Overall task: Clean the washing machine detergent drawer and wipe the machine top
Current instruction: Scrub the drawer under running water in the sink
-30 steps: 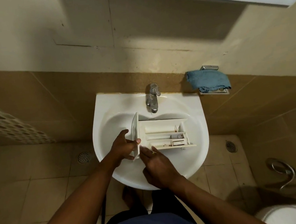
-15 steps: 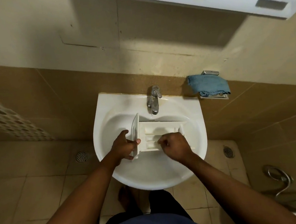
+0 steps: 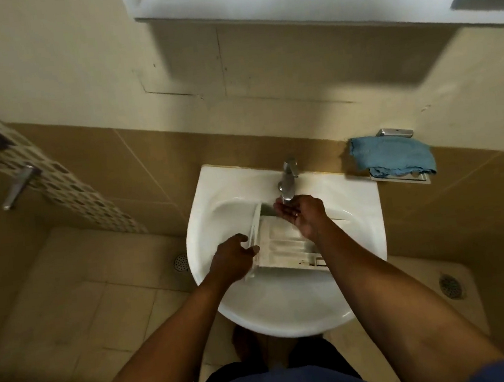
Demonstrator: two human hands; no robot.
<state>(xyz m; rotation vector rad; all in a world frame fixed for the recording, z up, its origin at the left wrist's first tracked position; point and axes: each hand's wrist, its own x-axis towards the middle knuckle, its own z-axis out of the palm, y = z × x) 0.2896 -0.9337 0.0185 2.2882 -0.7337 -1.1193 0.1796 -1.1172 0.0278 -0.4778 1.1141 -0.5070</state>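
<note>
Detergent drawer [image 3: 284, 246] lies in the sink [image 3: 370, 234] basin, with its front panel at the 9 o'clock end. I note the left hand [image 3: 236, 256] grips that panel, fingers curled round its edge. Right hand [image 3: 304, 213] is cupped, loosely open and holding nothing, under the tap [image 3: 288, 177] spout at 12 o'clock. Blue cloth [image 3: 393, 157] sits on a wall holder at 2 o'clock.

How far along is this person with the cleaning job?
Done: the detergent drawer is out of the machine and lies in the sink. In hand: the left hand grips its front panel while the right hand cups under the tap, so rinsing looks under way. Left: wiping the machine top, not in view; the blue cloth lies on a wall holder.
</note>
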